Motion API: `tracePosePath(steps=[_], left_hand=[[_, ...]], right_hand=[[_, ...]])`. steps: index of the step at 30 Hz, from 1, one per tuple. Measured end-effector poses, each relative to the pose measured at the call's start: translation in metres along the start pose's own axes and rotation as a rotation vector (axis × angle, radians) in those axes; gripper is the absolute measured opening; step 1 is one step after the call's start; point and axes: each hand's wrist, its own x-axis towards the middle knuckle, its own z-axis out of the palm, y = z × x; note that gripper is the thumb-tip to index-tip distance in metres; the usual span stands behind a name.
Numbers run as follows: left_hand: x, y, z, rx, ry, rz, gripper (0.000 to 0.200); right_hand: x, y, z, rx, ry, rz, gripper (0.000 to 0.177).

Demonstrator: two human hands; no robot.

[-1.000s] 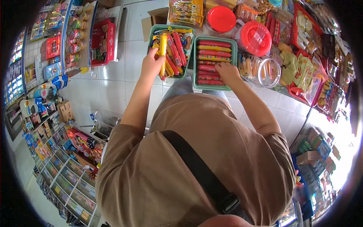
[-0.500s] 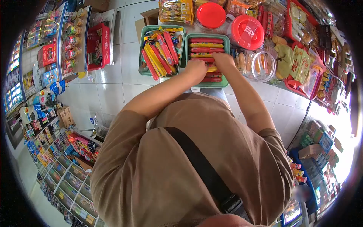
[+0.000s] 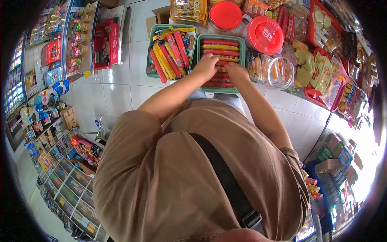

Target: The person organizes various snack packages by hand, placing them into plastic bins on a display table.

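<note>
My left hand (image 3: 207, 67) and my right hand (image 3: 237, 73) are both down in the right green basket (image 3: 199, 54), fingers bent against its contents. Red and yellow wrapped snack sticks (image 3: 220, 47) lie crosswise there in neat rows. My left fingers are closed at the left end of a red wrapped snack stick (image 3: 222, 63) in mid-basket; my right fingers curl at its right part, their tips partly hidden. Beside my left hand, the left green basket (image 3: 151, 36) holds loose snack sticks (image 3: 164, 62) lying at slanted angles over other packs.
Red-lidded jars (image 3: 225, 15) and yellow snack packs (image 3: 188, 11) stand beyond the baskets. A clear jar (image 3: 281, 72) is right of my right hand, near a red basket (image 3: 318, 94) of packaged food. Shelves (image 3: 74, 36) of goods line the left over a tiled floor (image 3: 117, 97).
My left hand has moved away from me, up the basket. My right hand has shifted slightly toward me, and the far rows show more.
</note>
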Motion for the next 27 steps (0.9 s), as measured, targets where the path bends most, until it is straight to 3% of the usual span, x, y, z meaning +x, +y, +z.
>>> tracePosePath(steps=[2, 5, 7, 9, 13, 14, 17, 21, 22, 24, 25, 27], left_hand=[[-0.003, 0.01, -0.04, -0.147, 0.107, -0.024, 0.022], [-0.023, -0.004, -0.089, -0.132, 0.375, -0.308, 0.022], [-0.042, -0.037, -0.111, -0.202, 0.433, -0.553, 0.025], [-0.063, -0.08, -0.124, 0.113, 0.51, -0.578, 0.03], [-0.076, -0.083, -0.14, -0.146, 0.173, -0.939, 0.04], [-0.078, -0.093, -0.129, -0.127, 0.064, -0.947, 0.044], [-0.089, -0.096, -0.107, -0.019, 0.288, -0.621, 0.043], [-0.09, -0.089, -0.116, -0.16, 0.181, -0.759, 0.048], [-0.093, -0.088, -0.119, -0.189, 0.175, -0.758, 0.04], [-0.099, -0.087, -0.121, -0.493, 0.216, -0.802, 0.036], [-0.101, -0.085, -0.121, -0.649, 0.234, -0.818, 0.034], [-0.105, -0.083, -0.119, -0.682, 0.264, -0.765, 0.032]], right_hand=[[0.004, -0.001, 0.002, -0.034, -0.017, 0.043, 0.019], [0.01, -0.004, 0.002, 0.014, -0.009, 0.089, 0.017], [0.008, -0.006, -0.002, 0.075, 0.017, 0.112, 0.014], [0.019, -0.007, 0.002, 0.196, -0.025, 0.081, 0.015], [0.05, -0.068, -0.036, 0.495, 0.094, -0.098, 0.026], [0.055, -0.089, -0.048, 0.51, 0.108, -0.071, 0.027], [0.084, -0.136, -0.057, 0.445, 0.07, -0.132, 0.029], [0.116, -0.169, -0.052, 0.279, 0.015, 0.001, 0.035], [0.118, -0.171, -0.054, 0.268, 0.018, 0.01, 0.034], [0.115, -0.175, -0.061, 0.26, 0.051, 0.049, 0.039], [0.113, -0.17, -0.068, 0.301, 0.017, 0.014, 0.041], [0.105, -0.152, -0.082, 0.381, -0.057, -0.066, 0.047]])
